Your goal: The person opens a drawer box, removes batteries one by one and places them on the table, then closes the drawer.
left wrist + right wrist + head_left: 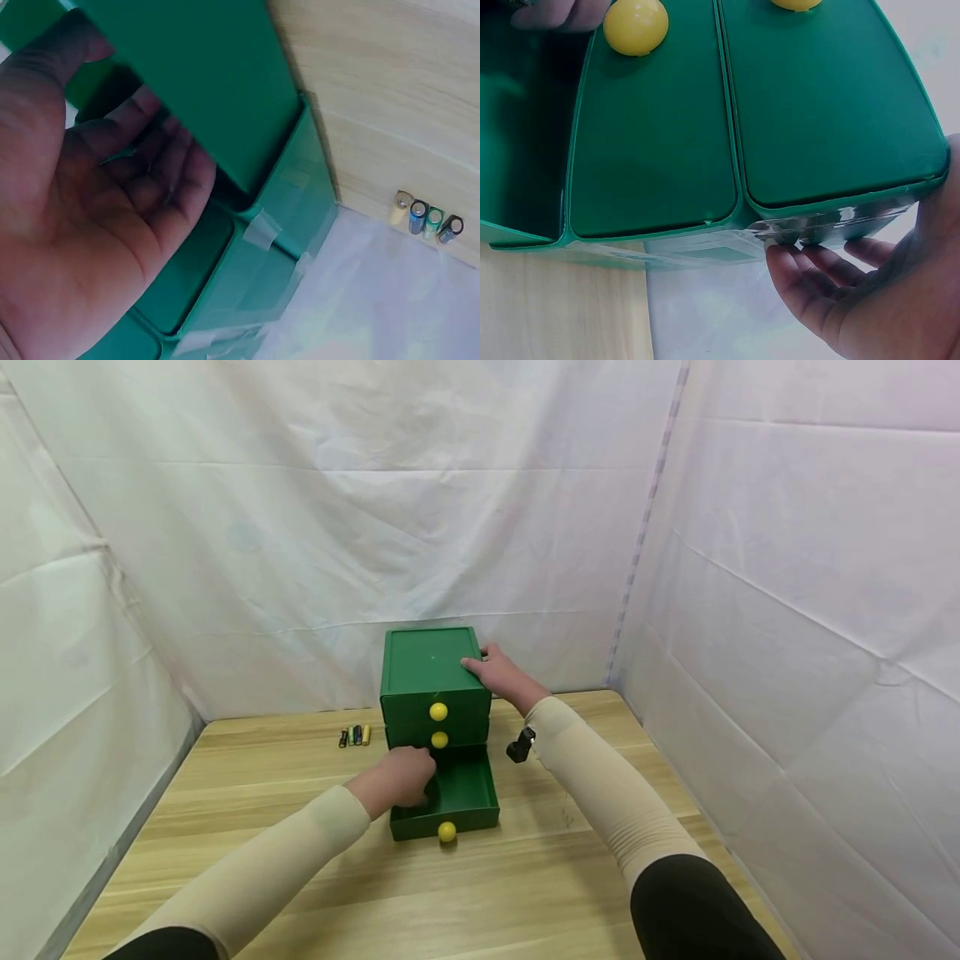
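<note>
A green drawer cabinet (431,660) with yellow ball knobs stands at the back of the wooden table. Its bottom drawer (468,785) is pulled out; the two drawers above are closed. My left hand (405,774) reaches into the open drawer from its left side. Its fingers (176,176) are bent, their tips partly hidden behind the drawer wall, and I cannot tell whether they hold anything. My right hand (504,677) grips the cabinet's upper right edge, thumb over the top and fingertips (784,262) against the taped side.
Several small batteries (355,736) stand in a row on the table (285,793), left of the cabinet. White sheets (337,527) hang behind and at both sides. A small black device (521,745) sits at the right wrist.
</note>
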Available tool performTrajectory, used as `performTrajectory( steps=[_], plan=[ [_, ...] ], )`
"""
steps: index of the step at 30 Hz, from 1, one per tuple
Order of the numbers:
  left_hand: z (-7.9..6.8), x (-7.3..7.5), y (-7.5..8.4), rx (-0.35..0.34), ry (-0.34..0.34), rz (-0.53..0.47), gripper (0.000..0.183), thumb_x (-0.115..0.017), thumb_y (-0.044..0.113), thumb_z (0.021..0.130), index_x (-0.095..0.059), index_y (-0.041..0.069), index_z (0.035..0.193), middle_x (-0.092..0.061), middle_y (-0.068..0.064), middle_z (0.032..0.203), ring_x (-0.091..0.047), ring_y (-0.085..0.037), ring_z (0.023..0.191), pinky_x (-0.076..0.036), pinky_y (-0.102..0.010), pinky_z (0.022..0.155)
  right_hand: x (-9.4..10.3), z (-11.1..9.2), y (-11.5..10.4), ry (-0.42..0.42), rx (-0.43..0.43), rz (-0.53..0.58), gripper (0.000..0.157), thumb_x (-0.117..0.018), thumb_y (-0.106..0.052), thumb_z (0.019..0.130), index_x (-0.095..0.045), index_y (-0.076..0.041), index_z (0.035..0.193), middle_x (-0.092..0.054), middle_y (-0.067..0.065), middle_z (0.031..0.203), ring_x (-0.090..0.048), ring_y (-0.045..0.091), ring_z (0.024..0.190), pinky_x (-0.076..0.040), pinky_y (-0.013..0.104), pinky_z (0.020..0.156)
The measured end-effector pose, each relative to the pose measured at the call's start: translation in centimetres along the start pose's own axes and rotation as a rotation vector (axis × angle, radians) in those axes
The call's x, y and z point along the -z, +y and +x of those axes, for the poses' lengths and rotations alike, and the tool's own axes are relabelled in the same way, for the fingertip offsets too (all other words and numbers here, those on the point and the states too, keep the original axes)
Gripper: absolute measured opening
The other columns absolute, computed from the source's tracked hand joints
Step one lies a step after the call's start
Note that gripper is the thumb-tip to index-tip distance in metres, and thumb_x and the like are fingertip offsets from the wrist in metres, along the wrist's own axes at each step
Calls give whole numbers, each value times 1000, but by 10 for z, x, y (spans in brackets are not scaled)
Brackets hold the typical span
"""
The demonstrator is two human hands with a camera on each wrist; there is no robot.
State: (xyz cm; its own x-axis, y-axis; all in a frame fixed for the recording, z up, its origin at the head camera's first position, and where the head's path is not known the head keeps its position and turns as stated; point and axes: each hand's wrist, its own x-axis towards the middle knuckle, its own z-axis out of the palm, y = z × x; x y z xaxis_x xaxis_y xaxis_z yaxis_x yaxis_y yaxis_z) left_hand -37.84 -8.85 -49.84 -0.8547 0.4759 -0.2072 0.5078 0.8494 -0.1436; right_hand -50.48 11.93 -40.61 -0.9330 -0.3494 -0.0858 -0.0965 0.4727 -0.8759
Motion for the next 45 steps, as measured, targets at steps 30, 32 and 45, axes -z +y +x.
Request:
performTrajectory(
  steps=[30,32,45],
  plan=[
    [-40,41,-31,-117,120,-367,11,-74,36,89,-69,27,93,-54,7,96,-56,-8,78,-51,-29,72,0,2,3,15,14,-2,70,-54,-51,102,-28,-5,148,-46,20,141,-54,33,125,-45,51,105],
    [-46,43,-34,-111,130,-391,10,-73,35,89,-69,27,93,-54,7,96,-55,-8,78,-51,-29,72,0,3,3,13,17,-5,70,-53,-51,102,-28,-5,149,-46,20,141,-54,32,125,-44,51,105],
    [-64,40,-66,-64,191,-441,13,-73,31,87,-71,22,96,-56,6,98,-55,-12,84,-51,-32,76,-1,2,3,7,26,7,71,-53,-49,103,-26,-4,150,-44,20,144,-53,33,127,-44,50,106]
  ],
)
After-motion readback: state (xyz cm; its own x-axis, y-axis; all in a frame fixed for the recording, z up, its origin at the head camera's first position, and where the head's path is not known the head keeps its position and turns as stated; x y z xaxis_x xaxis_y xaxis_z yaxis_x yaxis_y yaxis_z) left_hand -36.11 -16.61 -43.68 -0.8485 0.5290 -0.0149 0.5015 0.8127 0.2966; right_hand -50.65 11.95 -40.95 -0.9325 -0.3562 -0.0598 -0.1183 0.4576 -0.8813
